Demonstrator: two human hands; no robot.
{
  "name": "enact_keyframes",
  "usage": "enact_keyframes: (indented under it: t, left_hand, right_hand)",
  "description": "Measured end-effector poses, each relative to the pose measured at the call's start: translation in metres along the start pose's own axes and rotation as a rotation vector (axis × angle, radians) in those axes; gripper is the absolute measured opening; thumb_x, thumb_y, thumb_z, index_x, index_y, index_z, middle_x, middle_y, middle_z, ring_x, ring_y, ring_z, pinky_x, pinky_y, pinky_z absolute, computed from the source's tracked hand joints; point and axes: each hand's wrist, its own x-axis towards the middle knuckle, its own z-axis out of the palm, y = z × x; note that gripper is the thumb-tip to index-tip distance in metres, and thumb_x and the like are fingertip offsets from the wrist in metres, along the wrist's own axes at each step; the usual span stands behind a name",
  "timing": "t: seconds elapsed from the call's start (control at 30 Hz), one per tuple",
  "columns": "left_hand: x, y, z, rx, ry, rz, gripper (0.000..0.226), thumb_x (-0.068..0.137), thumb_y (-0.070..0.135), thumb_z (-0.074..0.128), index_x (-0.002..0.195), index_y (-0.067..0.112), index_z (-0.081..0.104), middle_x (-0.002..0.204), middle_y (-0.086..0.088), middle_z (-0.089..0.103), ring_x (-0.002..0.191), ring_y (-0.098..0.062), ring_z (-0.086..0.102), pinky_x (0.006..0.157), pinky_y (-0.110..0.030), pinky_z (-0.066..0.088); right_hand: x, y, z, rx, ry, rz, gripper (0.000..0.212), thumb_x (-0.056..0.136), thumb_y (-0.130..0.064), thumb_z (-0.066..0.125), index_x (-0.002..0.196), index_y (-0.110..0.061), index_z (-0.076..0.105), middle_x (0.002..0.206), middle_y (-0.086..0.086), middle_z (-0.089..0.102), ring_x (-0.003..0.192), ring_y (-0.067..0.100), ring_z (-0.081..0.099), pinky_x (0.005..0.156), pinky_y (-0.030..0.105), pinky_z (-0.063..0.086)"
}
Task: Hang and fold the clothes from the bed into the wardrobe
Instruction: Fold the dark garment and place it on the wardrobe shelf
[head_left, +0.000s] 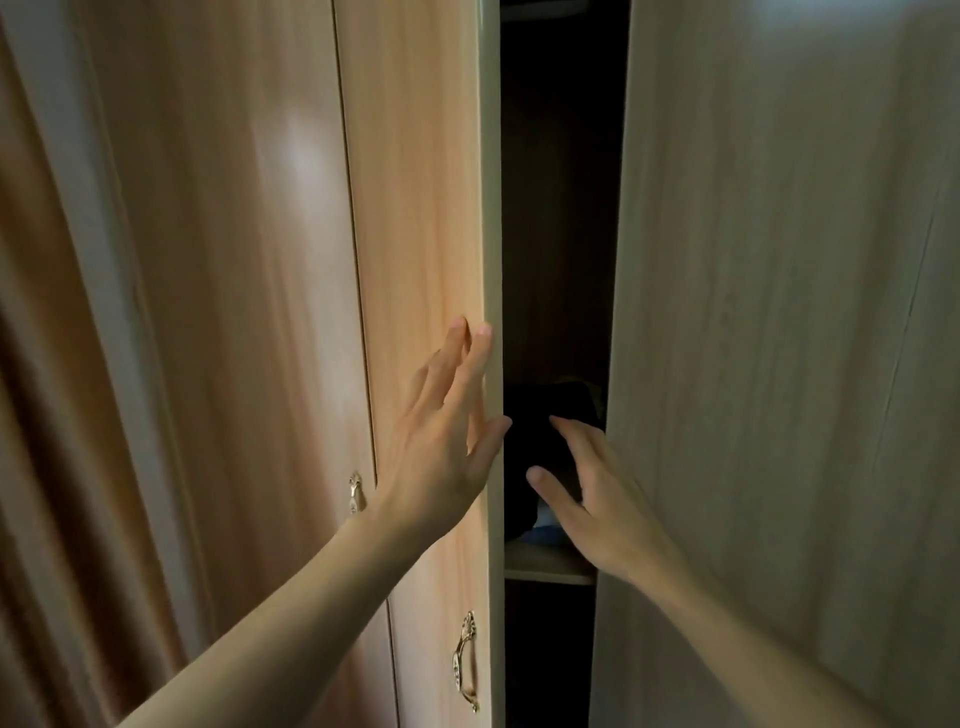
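Touching door (415, 208): left hand (441, 447) | wardrobe shelf (545, 565): dark clothes (535, 452)

A brown curtain (47, 415) hangs in long soft folds at 9 o'clock, filling the edge from top to bottom. On its 3 o'clock side a pale strip (117, 312) slants alongside it; whether wall or frame is unclear.

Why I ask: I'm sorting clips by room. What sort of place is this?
Probably a bedroom, at a wardrobe: tall wooden doors with ornate handles, a curtain alongside, and dark clothes on a shelf in the gap.
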Motion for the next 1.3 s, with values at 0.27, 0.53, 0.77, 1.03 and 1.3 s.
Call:
enact_keyframes:
  t: [0.27, 0.53, 0.77, 1.03, 1.3]
  left_hand:
    - [0.023, 0.024, 0.053, 0.142, -0.003, -0.036, 0.088, 0.094, 0.044, 0.064, 0.158, 0.038, 0.004, 0.167, 0.002, 0.012, 0.15, -0.026, 0.025, 0.109, -0.038, 0.027]
    - [0.041, 0.02, 0.088, 0.179, -0.049, -0.002, 0.088, 0.092, 0.052, 0.062, 0.158, 0.039, 0.005, 0.168, 0.001, 0.01, 0.148, -0.03, 0.025, 0.109, -0.039, 0.024]
    - [0.05, -0.008, 0.102, 0.133, -0.141, 0.153, 0.068, 0.104, 0.046, 0.04, 0.158, 0.04, -0.001, 0.169, 0.0, -0.004, 0.153, -0.028, 0.011, 0.116, -0.042, 0.025]
    - [0.063, -0.035, 0.118, 0.14, -0.237, 0.22, 0.071, 0.102, 0.056, 0.031, 0.156, 0.043, -0.013, 0.166, 0.003, -0.021, 0.154, -0.025, -0.013, 0.123, -0.052, 0.017]
    - [0.067, -0.043, 0.147, 0.173, -0.231, 0.232, 0.081, 0.097, 0.057, 0.038, 0.157, 0.037, -0.013, 0.165, -0.003, -0.024, 0.153, -0.033, -0.015, 0.122, -0.057, 0.015]
  right_hand:
    - [0.011, 0.021, -0.01, 0.017, -0.036, -0.018, 0.078, 0.084, -0.075, 0.025, 0.154, -0.042, 0.014, 0.164, -0.013, 0.01, 0.15, 0.011, 0.015, 0.121, 0.039, 0.024]
    - [0.018, 0.039, -0.015, 0.003, -0.047, -0.035, 0.075, 0.087, -0.074, 0.023, 0.154, -0.043, 0.012, 0.164, -0.012, 0.001, 0.151, 0.01, 0.006, 0.122, 0.041, 0.022]
    - [0.034, 0.045, -0.018, -0.059, 0.018, -0.02, 0.061, 0.101, -0.041, 0.046, 0.156, -0.035, 0.018, 0.165, -0.008, 0.003, 0.152, 0.012, 0.007, 0.123, 0.034, 0.017]
    - [0.052, 0.061, -0.017, -0.205, 0.071, 0.055, 0.061, 0.1, -0.045, 0.048, 0.154, -0.04, 0.02, 0.165, -0.007, 0.001, 0.151, 0.014, 0.008, 0.11, 0.023, 0.01]
    - [0.068, 0.079, -0.013, -0.244, 0.1, 0.176, 0.061, 0.101, -0.049, 0.043, 0.155, -0.034, 0.02, 0.165, -0.005, 0.004, 0.152, 0.018, 0.011, 0.119, 0.038, 0.021]
